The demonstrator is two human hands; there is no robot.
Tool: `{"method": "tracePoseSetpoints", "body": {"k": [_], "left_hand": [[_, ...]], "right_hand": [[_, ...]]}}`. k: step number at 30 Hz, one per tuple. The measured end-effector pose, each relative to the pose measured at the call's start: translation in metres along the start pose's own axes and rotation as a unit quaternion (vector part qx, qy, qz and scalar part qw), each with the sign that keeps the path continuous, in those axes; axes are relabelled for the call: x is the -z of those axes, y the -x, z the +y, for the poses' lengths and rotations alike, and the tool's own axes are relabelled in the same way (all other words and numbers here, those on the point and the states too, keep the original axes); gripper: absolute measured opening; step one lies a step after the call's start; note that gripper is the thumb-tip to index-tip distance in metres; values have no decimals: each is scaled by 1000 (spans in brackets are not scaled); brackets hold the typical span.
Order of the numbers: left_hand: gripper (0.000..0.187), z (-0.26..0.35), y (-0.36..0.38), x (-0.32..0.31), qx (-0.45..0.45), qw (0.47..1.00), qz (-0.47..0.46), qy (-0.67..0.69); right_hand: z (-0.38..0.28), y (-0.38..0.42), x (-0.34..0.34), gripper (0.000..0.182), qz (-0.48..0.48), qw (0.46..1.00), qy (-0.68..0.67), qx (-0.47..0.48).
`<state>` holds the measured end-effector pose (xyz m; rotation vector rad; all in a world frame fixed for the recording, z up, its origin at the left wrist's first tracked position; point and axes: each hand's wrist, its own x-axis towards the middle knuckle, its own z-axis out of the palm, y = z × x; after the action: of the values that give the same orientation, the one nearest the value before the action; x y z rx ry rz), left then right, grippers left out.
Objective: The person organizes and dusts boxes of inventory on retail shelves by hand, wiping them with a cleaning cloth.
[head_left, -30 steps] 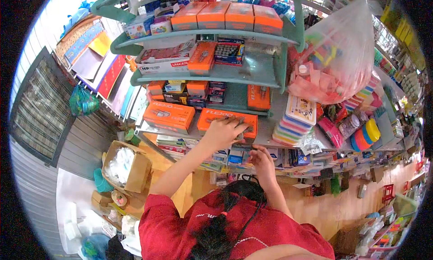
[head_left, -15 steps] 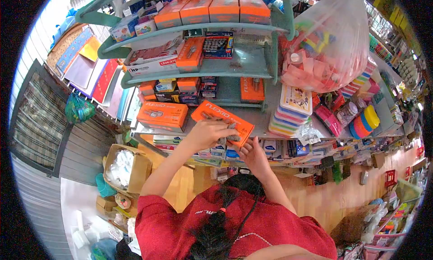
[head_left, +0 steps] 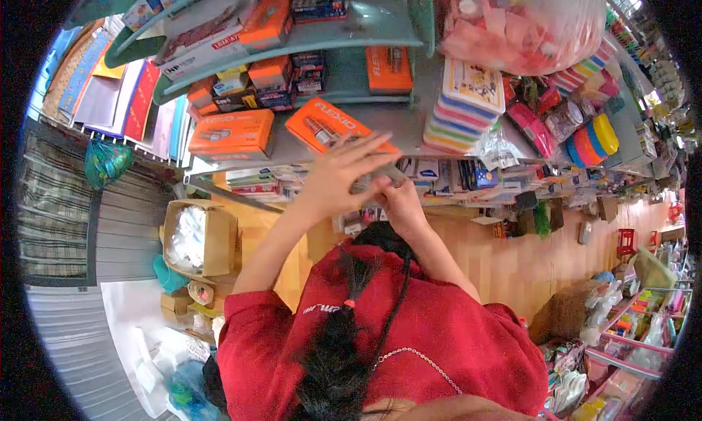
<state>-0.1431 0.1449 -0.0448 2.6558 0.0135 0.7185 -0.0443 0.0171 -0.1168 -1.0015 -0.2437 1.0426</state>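
Over the front edge of the shelf, my left hand [head_left: 333, 183] has its fingers bent over a small grey pack [head_left: 364, 181], blurred and partly hidden. My right hand [head_left: 401, 202] is beside it, thumb and fingers pinched at the right end of the grey pack. Just behind my left fingers lies an orange FLEXIO box [head_left: 322, 125], set at a slant, with batteries pictured on it. A second orange battery box [head_left: 232, 134] lies to its left. What the grey pack contains is too blurred to make out.
More orange boxes [head_left: 387, 70] and small battery packs [head_left: 310, 70] stand on the shelf tiers behind. A stack of coloured trays [head_left: 468, 92] and a bulging plastic bag [head_left: 523, 26] are at right. A cardboard box [head_left: 219, 238] stands on the floor at left.
My left hand has come off the slanted orange box towards me, with the grey pack. My right hand has left the box's corner and now meets the pack. The view has tilted down.
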Motion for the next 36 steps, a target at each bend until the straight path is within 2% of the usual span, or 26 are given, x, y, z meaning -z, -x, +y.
{"method": "tracePoseSetpoints", "body": {"k": [2, 3, 6, 7, 10, 11, 14, 17, 18, 19, 20, 22, 23, 25, 26, 27, 29, 32, 33, 35, 36], "left_hand": [[46, 44, -14, 3, 8, 1000, 3, -28], [46, 52, -17, 2, 27, 999, 3, -25], [38, 31, -26, -17, 49, 998, 9, -31], [28, 27, -29, -13, 63, 997, -36, 9], [22, 12, -30, -11, 67, 987, -41, 137], [21, 16, -26, -10, 45, 993, -28, 104], [30, 20, -16, -16, -40, 998, -35, 18], [35, 12, -28, -18, -26, 998, -54, 0], [32, 8, -30, -16, 11, 998, -57, 18], [31, 2, -31, -13, 49, 996, -60, 37], [29, -6, -33, -7, 86, 993, -63, 54], [28, -42, -40, 28, 256, 965, -47, 32], [28, -52, -32, 28, 219, 976, -17, -8], [27, -53, -28, 26, 136, 986, 46, -87], [29, -46, -22, 19, 246, 969, -25, 17], [30, -13, -25, 14, 350, 924, -96, 120], [33, 18, -23, -22, 89, 994, -60, 37], [30, 30, -34, -39, 58, 996, -74, -1], [29, 24, -41, -32, 55, 996, -62, 17], [31, 8, -57, -3, 257, 946, -199, -11], [29, -9, -59, 4, 283, 942, -172, -61]], "right_hand": [[-21, 23, -23, 36, 42, 996, -78, 31], [-13, 15, -9, 29, 57, 997, -42, -4], [-3, 1, 14, 20, 25, 987, 145, 59], [-6, 5, 9, 28, 38, 994, 105, 9], [-8, 7, 11, 24, 26, 995, 90, -16], [-2, 5, 6, 16, 61, 997, 45, 32], [8, 5, 17, 24, 48, 995, 75, 39], [10, -2, 30, 22, 12, 994, 109, 2], [11, -5, 35, 22, 1, 993, 119, -12], [6, -2, 18, 22, 52, 995, 74, 32], [2, -2, 16, 23, 43, 996, 65, 33], [0, -1, 10, 26, 29, 998, 36, 34], [-2, 1, 4, 31, 27, 998, 10, 51], [-1, 0, 4, 28, 28, 998, -16, 48], [-1, -1, 4, 27, 29, 998, -28, 48], [1, -2, 7, 27, 21, 998, -10, 59], [7, -1, 16, 27, 10, 996, 30, 78], [4, 2, 13, 22, 55, 997, 20, 54], [1, -1, 15, 24, 51, 995, 71, 37], [7, -7, 18, 30, 50, 998, 23, 33], [9, -10, 17, 33, 46, 998, 1, 30]]}}
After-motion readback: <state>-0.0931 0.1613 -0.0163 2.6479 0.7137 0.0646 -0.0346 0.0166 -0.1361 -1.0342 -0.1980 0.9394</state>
